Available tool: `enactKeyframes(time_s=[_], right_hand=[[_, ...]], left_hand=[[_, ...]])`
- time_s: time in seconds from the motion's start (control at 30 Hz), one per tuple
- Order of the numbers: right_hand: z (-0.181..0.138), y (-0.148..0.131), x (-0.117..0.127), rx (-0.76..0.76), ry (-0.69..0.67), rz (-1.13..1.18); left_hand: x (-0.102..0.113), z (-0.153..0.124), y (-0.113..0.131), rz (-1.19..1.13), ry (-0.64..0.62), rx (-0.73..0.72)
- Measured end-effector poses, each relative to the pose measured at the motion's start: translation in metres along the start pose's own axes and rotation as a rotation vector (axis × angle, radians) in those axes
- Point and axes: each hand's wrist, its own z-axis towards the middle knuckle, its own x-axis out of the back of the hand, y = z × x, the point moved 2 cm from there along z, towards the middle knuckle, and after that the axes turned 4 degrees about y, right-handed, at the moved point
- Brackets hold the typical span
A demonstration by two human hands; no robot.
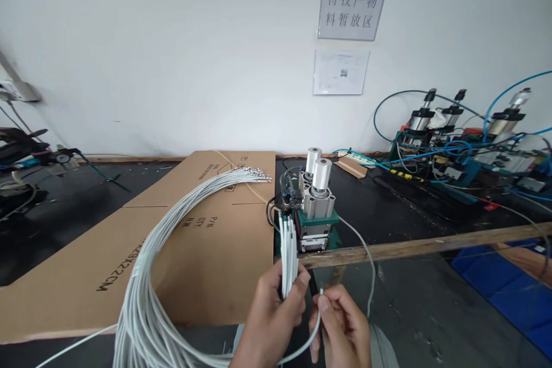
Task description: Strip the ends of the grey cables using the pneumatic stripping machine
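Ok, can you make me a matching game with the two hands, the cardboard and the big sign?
Things:
1. left hand
2. right hand
3. cardboard
4. big sign

Matches:
A. brown
B. up on the wall
C. pinching one cable
D. holding a bunch of cables

Right pairs: 1-D, 2-C, 3-A, 4-B

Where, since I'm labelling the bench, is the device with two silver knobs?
In the head view, the device stands right of centre at the front edge of the bench, right of the cardboard, beyond the left hand.
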Motion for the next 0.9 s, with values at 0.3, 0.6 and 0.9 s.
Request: enactKeyframes(time_s=[0.3,0.6,0.9], right_hand=[[0.033,-0.011,0.023,0.123,-0.024,-0.084],[0.059,-0.018,0.046,0.61,-0.343,-0.856],[0.07,-0.007,0.042,1.057,-0.301,-1.02]], left_hand=[[-0.01,0.003,0.028,-0.208,0.121,-0.2],[-0.014,0.021,0.021,-0.192,0.236,-0.226],[-0.02,0.025,0.02,-0.22,0.327,-0.202]])
